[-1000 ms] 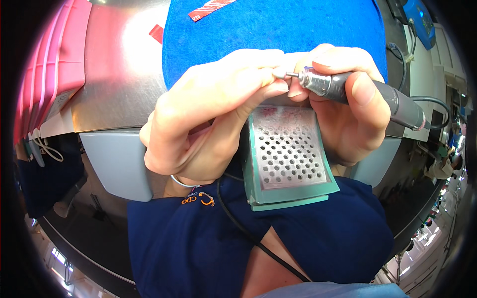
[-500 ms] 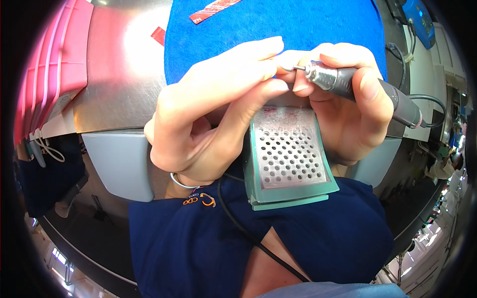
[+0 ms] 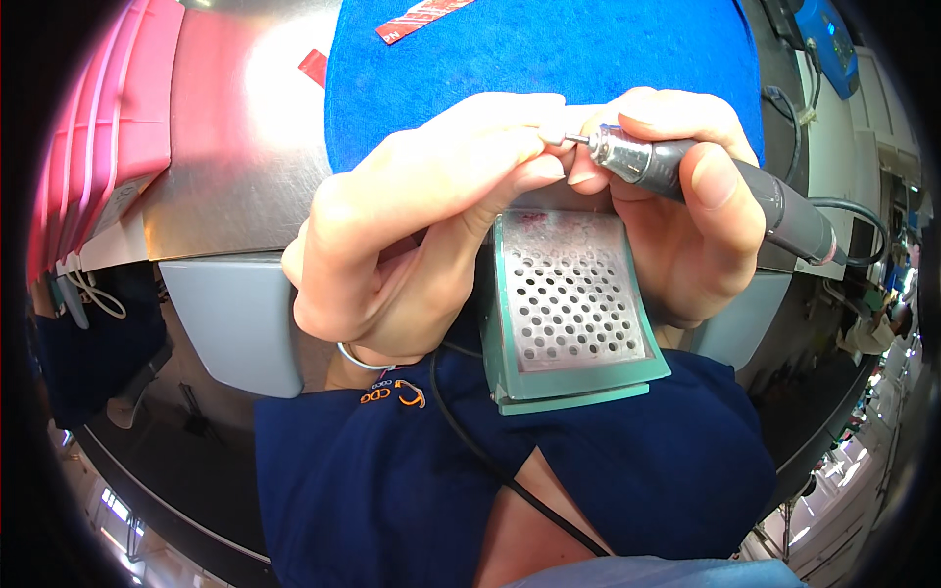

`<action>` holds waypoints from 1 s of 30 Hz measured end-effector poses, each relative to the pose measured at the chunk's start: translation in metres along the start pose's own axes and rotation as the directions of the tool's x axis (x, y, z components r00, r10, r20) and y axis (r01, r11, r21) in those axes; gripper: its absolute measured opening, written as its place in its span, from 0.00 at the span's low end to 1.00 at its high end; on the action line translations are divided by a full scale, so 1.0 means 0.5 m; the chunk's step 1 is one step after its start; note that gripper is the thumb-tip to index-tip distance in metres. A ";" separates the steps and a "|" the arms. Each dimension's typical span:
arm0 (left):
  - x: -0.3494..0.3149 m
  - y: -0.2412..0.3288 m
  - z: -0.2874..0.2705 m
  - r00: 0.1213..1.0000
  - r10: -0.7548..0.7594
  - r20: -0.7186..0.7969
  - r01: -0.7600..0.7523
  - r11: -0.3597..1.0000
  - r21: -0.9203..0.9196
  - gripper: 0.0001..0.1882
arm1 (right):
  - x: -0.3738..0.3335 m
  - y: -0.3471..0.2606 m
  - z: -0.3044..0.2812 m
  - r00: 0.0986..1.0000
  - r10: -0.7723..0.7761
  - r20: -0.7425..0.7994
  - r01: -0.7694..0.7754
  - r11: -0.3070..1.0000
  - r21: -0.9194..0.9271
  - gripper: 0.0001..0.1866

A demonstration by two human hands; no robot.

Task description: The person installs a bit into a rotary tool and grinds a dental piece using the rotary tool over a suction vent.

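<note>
A dark rotary tool handpiece (image 3: pixel 725 181) with a silver collar lies in my right hand (image 3: pixel 691 235), gripped between thumb and fingers. Its thin metal bit points left, at the fingertips of my left hand (image 3: pixel 402 216). That hand is closed in a pinch; a tiny piece seems to sit at its fingertips by the bit, too small and covered to name. Both hands meet above a green-framed box with a perforated metal plate (image 3: pixel 578 314), and some reddish dust lies on the plate's far end.
A blue towel (image 3: pixel 549 54) covers the metal bench (image 3: pixel 230 186) beyond my hands, with a red strip (image 3: pixel 423 20) on it. Pink bins (image 3: pixel 108 127) stand at the left. The tool's black cable (image 3: pixel 877 220) loops at the right; another cord (image 3: pixel 466 441) crosses my lap.
The handpiece has shifted slightly left and down, its bit still against my left fingertips. My left hand's fingertips have dropped a little; the pinch stays closed.
</note>
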State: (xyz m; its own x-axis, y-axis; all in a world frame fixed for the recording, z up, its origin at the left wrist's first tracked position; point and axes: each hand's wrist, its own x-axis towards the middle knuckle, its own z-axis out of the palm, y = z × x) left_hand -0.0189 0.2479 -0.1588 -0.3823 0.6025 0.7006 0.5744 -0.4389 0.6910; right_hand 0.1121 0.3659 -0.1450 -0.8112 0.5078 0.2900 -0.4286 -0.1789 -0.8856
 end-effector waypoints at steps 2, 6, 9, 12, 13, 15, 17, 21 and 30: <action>-0.002 -0.001 -0.003 1.000 -0.008 0.012 0.008 1.000 -0.003 0.18 | 0.000 0.003 -0.005 0.999 0.008 0.034 -0.009 1.000 0.030 0.20; -0.001 -0.001 0.000 1.000 -0.004 0.015 0.004 1.000 0.000 0.18 | -0.002 0.004 0.003 1.000 -0.003 -0.002 0.003 0.999 0.046 0.20; -0.001 0.000 0.004 0.998 -0.037 -0.041 0.033 0.994 -0.104 0.18 | -0.004 0.002 0.000 1.000 0.018 0.000 -0.018 0.998 0.055 0.20; 0.002 -0.003 0.000 1.000 0.025 -0.005 -0.025 0.998 -0.064 0.18 | -0.002 -0.003 -0.002 0.998 0.047 0.036 -0.048 0.998 0.028 0.19; -0.001 -0.003 0.002 1.000 0.002 -0.030 -0.004 0.996 -0.088 0.18 | -0.001 -0.002 0.001 0.997 0.054 0.047 -0.055 0.998 0.015 0.19; 0.001 -0.003 0.002 0.998 -0.022 -0.052 0.017 0.994 -0.112 0.18 | -0.001 0.001 0.009 0.999 0.028 -0.023 -0.027 0.999 0.020 0.20; 0.008 -0.002 -0.001 1.000 0.018 0.002 -0.018 0.997 -0.078 0.17 | 0.001 0.004 0.000 1.000 0.017 0.004 -0.017 0.998 0.056 0.20; 0.008 -0.004 0.001 0.999 0.027 -0.018 -0.029 0.993 -0.118 0.17 | 0.002 0.002 0.013 0.999 0.014 -0.038 -0.012 0.999 0.032 0.20; 0.014 -0.002 0.002 0.997 0.059 0.043 -0.048 0.976 -0.210 0.18 | 0.001 0.000 0.002 1.000 0.020 0.003 -0.020 0.999 -0.030 0.20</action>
State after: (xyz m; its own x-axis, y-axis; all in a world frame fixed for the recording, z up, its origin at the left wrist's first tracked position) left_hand -0.0214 0.2532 -0.1548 -0.3164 0.6040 0.7315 0.4272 -0.5978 0.6784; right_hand 0.1113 0.3652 -0.1447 -0.8207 0.5016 0.2736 -0.4006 -0.1636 -0.9015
